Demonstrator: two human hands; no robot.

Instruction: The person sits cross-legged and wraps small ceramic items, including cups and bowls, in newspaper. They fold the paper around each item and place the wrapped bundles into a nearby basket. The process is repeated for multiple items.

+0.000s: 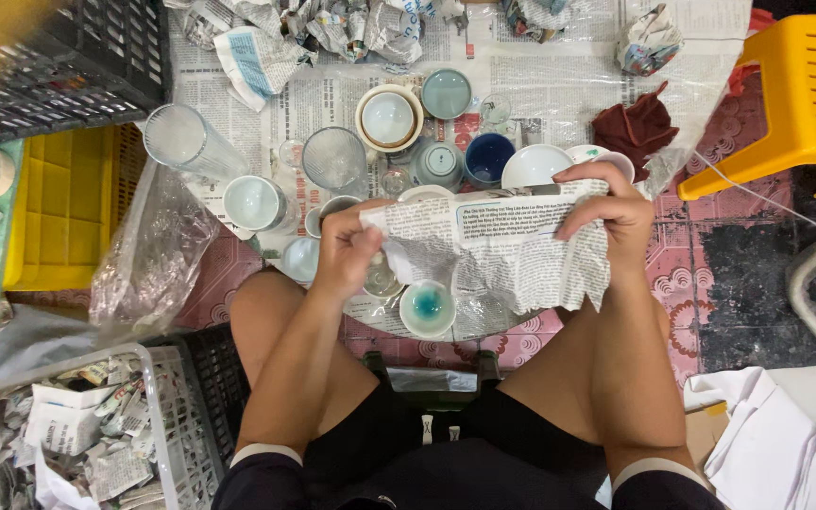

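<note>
Crumpled printed newspaper sheet [493, 247]: one, stretched between both hands above the knees. Left hand [347, 247] pinches its left edge closed; right hand [616, 210] grips the upper right corner, fingers curled shut on it. Just below the sheet, one small white bowl with turquoise glaze inside [427, 308]. Further right, one dark red cloth [637, 127], one yellow plastic stool [795, 94].
</note>
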